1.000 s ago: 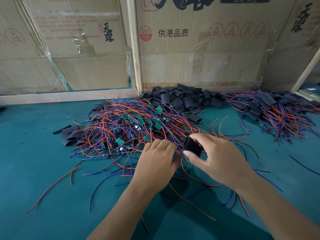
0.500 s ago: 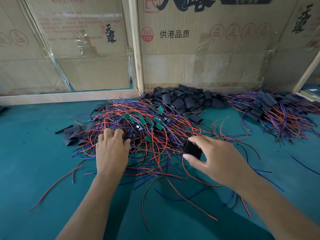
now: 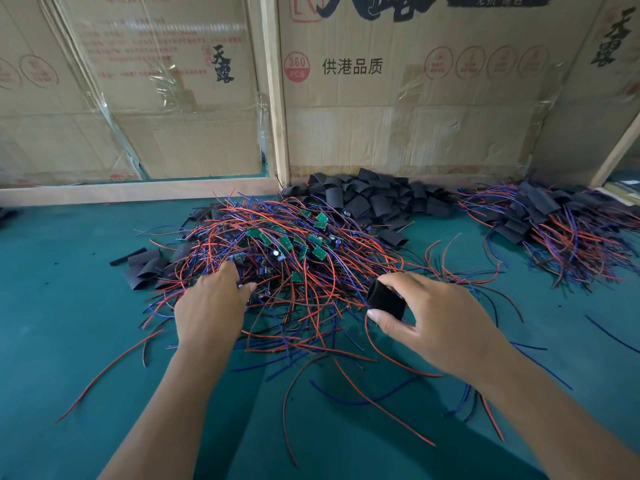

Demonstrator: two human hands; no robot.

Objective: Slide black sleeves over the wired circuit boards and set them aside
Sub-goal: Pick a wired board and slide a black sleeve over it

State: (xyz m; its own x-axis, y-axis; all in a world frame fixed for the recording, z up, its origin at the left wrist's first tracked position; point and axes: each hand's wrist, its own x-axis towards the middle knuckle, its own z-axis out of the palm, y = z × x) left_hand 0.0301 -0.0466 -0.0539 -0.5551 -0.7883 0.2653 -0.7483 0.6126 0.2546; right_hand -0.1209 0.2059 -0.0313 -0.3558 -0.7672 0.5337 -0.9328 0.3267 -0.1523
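Left hand (image 3: 211, 306) palm down on the near-left edge of the wire pile (image 3: 277, 265), forearm coming up from bottom-left. Fingers (image 3: 227, 270) reach into the red/blue wires, tips buried; can't tell if they pinch anything.

Right hand (image 3: 440, 320) held just right of the pile, forearm from bottom-right. Thumb (image 3: 384, 318) and index finger pinch a black sleeve (image 3: 386, 301), the thumb under it and the finger curled over the top. Sleeve is short and squeezed open; the mouth faces left toward the left hand, long axis roughly left-right, tilted a bit up-left.

Green boards (image 3: 287, 242) sit on top of the pile, beyond the left fingers. Loose sleeves (image 3: 374, 199) heaped farther back by the cardboard wall (image 3: 415, 98). Sleeved units (image 3: 554, 220) piled well right of the right hand. Green table (image 3: 69, 323) underneath.
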